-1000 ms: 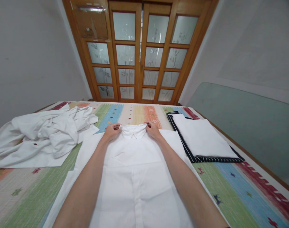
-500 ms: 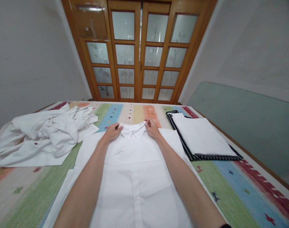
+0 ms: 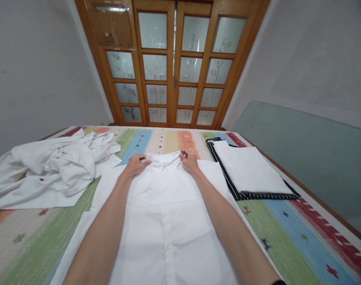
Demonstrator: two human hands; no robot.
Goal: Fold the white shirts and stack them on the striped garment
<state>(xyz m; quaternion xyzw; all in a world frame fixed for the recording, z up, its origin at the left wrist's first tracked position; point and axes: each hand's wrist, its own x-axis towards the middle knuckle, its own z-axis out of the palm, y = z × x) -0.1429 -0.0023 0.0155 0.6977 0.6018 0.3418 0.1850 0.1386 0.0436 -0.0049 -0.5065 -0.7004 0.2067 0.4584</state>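
A white collared shirt [image 3: 165, 198] lies spread flat in front of me, its collar [image 3: 163, 161] at the far end and its front placket running down the middle. At the collar's left end, my left hand [image 3: 136, 164] pinches the fabric between thumb and fingers. My right hand [image 3: 188, 159] grips the collar's right end the same way. Both forearms stretch over the shirt's body, and its lower part runs out of view beneath me.
A crumpled heap of white cloth [image 3: 58, 166] lies on the left. To the right, folded white cloth [image 3: 251, 168] rests on a black striped one [image 3: 236, 194]. A colourful patterned cover [image 3: 287, 229] lies underneath. Beyond stand wooden glass-paned doors [image 3: 171, 79]; a pale green headboard-like panel [image 3: 301, 150] borders the right.
My left hand has shifted slightly left along the collar, its fingers a little straighter. The right hand keeps its grip. The whole view has moved slightly.
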